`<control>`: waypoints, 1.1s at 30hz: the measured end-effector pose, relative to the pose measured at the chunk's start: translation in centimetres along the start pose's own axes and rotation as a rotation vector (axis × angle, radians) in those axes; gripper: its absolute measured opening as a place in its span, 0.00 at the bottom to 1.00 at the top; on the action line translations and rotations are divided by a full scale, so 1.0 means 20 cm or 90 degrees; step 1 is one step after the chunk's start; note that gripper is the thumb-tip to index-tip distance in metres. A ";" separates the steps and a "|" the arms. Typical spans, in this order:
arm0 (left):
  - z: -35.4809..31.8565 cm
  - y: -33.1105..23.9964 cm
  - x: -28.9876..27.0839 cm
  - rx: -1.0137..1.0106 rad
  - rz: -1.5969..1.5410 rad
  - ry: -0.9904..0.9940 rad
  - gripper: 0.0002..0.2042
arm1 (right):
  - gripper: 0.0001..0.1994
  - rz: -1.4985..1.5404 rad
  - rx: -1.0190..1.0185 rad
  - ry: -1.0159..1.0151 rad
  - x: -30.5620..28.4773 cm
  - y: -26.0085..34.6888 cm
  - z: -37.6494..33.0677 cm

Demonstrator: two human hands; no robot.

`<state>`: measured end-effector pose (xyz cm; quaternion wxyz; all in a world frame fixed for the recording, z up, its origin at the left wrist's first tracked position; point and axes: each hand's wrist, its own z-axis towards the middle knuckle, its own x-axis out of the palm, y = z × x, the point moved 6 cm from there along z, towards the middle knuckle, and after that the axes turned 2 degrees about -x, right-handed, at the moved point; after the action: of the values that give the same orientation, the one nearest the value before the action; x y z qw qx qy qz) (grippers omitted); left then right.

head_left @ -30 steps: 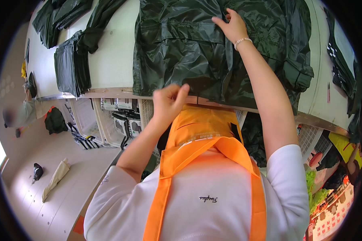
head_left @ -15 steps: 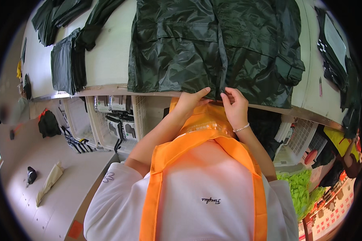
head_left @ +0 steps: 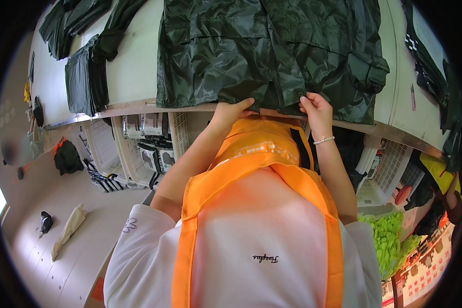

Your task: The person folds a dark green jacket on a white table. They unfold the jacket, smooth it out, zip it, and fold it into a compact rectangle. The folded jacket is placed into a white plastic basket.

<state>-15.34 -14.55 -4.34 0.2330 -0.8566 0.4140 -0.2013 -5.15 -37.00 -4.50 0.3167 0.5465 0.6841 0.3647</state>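
A dark green, shiny rain jacket (head_left: 215,61) lies spread on the white table, its front opening running down the middle and its hem at the near edge. My left hand (head_left: 234,109) is closed on the hem just left of the opening, thumb on top and fingers hidden beneath. To the right of the opening, my right hand (head_left: 317,105) pinches the hem of the other front panel between thumb and fingers. The two panels part slightly at the bottom between my hands.
A folded dark green stack (head_left: 87,77) lies on the table at the left, more dark garments behind it. A pink-handled tool (head_left: 413,97) and dark pieces (head_left: 426,66) lie at the right. Under the table stand white plastic baskets (head_left: 179,138) with packaged goods.
My right hand has moved right with its piece of hem, and my left hand slightly left. The lower ends of the front panels have drawn apart.
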 end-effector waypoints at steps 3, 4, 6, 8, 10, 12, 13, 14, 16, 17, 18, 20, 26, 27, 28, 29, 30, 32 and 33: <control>-0.03 -0.02 0.02 0.006 0.002 0.006 0.17 | 0.08 -0.012 -0.038 0.037 0.06 0.01 -0.02; -0.02 -0.02 0.01 0.001 -0.005 0.028 0.16 | 0.08 -0.051 -0.078 0.057 0.08 0.03 -0.03; -0.04 -0.04 0.02 0.001 -0.013 0.050 0.15 | 0.07 -0.131 -0.159 0.097 0.15 0.08 -0.06; -0.07 -0.08 0.04 0.013 -0.013 0.051 0.13 | 0.06 -0.146 -0.205 0.109 0.22 0.13 -0.08; -0.09 -0.08 0.07 0.028 -0.026 0.060 0.12 | 0.05 -0.199 -0.244 0.128 0.27 0.18 -0.10; -0.10 -0.07 0.10 0.004 -0.064 0.064 0.11 | 0.05 -0.226 -0.326 0.147 0.33 0.22 -0.12; -0.11 -0.07 0.12 -0.029 -0.094 0.063 0.11 | 0.05 -0.240 -0.366 0.157 0.35 0.24 -0.13; -0.11 -0.06 0.13 -0.060 -0.125 0.063 0.10 | 0.05 -0.247 -0.382 0.154 0.37 0.24 -0.14; -0.11 -0.06 0.14 -0.044 -0.113 0.055 0.09 | 0.05 -0.260 -0.413 0.148 0.38 0.23 -0.14; -0.10 -0.06 0.14 -0.038 -0.107 0.052 0.09 | 0.05 -0.267 -0.414 0.148 0.38 0.23 -0.14; -0.09 -0.05 0.13 -0.029 -0.083 0.053 0.09 | 0.05 -0.270 -0.425 0.156 0.38 0.23 -0.15; -0.08 -0.03 0.13 -0.012 -0.035 0.055 0.08 | 0.05 -0.276 -0.446 0.170 0.39 0.22 -0.15; -0.11 -0.07 0.15 0.024 0.074 -0.010 0.09 | 0.04 -0.259 -0.425 0.072 0.38 0.22 -0.11; -0.09 -0.05 0.15 0.053 0.091 0.000 0.09 | 0.04 -0.269 -0.433 0.074 0.39 0.23 -0.11; -0.08 -0.05 0.14 0.065 0.104 0.003 0.10 | 0.03 -0.254 -0.416 0.092 0.40 0.23 -0.11; -0.08 -0.05 0.14 0.076 0.118 0.007 0.10 | 0.03 -0.242 -0.414 0.112 0.40 0.23 -0.11; -0.10 -0.08 0.18 0.089 0.131 0.017 0.10 | 0.03 -0.234 -0.413 0.127 0.38 0.24 -0.11; -0.09 -0.02 0.13 -0.011 0.037 0.048 0.12 | 0.03 -0.247 -0.457 0.158 0.38 0.25 -0.11; -0.17 -0.12 0.20 0.287 0.344 0.090 0.13 | 0.03 -0.232 -0.443 0.181 0.38 0.26 -0.11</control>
<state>-13.42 -17.18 0.31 0.4318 -0.6272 0.5857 -0.2775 -5.88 -29.20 0.87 0.4440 0.2212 0.6424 0.5842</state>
